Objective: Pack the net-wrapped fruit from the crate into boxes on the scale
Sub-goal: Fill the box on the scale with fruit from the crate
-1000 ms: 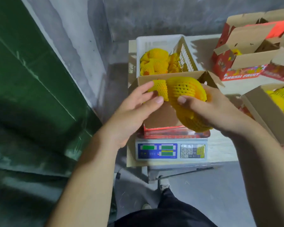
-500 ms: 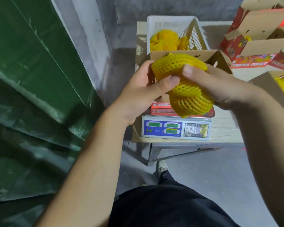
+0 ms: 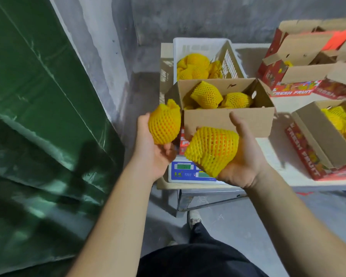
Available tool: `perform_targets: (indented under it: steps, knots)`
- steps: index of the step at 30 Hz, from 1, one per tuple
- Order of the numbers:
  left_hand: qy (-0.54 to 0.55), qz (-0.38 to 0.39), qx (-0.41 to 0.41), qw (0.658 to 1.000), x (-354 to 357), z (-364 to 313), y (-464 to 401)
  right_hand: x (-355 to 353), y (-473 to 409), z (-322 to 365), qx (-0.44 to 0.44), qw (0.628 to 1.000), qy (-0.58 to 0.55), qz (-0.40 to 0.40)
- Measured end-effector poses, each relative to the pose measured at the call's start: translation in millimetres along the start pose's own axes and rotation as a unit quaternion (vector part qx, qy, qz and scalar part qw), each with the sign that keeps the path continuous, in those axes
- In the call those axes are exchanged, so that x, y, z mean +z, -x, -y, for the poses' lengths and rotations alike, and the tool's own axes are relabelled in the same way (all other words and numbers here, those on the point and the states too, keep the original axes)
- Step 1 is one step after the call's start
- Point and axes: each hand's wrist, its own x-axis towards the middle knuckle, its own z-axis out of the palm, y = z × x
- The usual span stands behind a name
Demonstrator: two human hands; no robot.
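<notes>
My left hand (image 3: 152, 156) cups one yellow net-wrapped fruit (image 3: 164, 124) palm up, just left of the open cardboard box (image 3: 228, 118) on the scale (image 3: 185, 171). My right hand (image 3: 246, 160) holds a second net-wrapped fruit (image 3: 212, 148) in its palm, thumb up, in front of the box's near wall and over the scale's display. Inside the box lie several wrapped fruits (image 3: 207, 94). Behind it stands the white crate (image 3: 200, 47) with more wrapped fruit (image 3: 194, 66).
Red FRESH FRUIT boxes (image 3: 296, 62) with open flaps stand at the back right. Another open box (image 3: 316, 136) holding wrapped fruit sits on the table at the right. A green tarp (image 3: 38, 116) covers the left, and a grey wall stands behind.
My hands held both fruits pressed together in front of the box. They have now parted and turned palm up, each with one fruit, and the inside of the box shows.
</notes>
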Motion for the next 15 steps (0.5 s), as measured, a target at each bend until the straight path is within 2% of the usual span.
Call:
perform_targets:
  steps: [3,6,8,9,11,12,15]
  knots:
    - [0.017,-0.081,0.000,0.997,-6.9,5.1,-7.3,-9.9,4.0,8.2,-0.033,0.999,-0.039,-0.001]
    - [0.032,-0.067,-0.012,0.997,-5.3,3.3,-8.8,-4.4,-1.8,37.9,-0.089,0.994,0.040,-0.040]
    - [0.032,-0.056,-0.012,0.998,-3.3,2.0,-8.8,6.7,-15.0,62.2,-0.161,0.972,0.122,-0.121]
    - [0.030,-0.058,-0.009,0.998,-1.5,0.6,-9.0,12.3,-23.3,74.0,-0.214,0.941,0.200,-0.173]
    - [0.022,-0.064,-0.001,0.998,2.5,-2.7,-9.4,18.1,-41.9,96.1,-0.303,0.831,0.377,-0.276]
    - [0.019,-0.066,0.003,0.998,4.7,-4.5,-10.0,20.0,-50.2,105.5,-0.320,0.787,0.443,-0.286]
    - [-0.002,-0.068,0.010,0.998,11.2,-12.6,-7.7,16.3,-65.6,123.0,-0.299,0.732,0.565,-0.237]
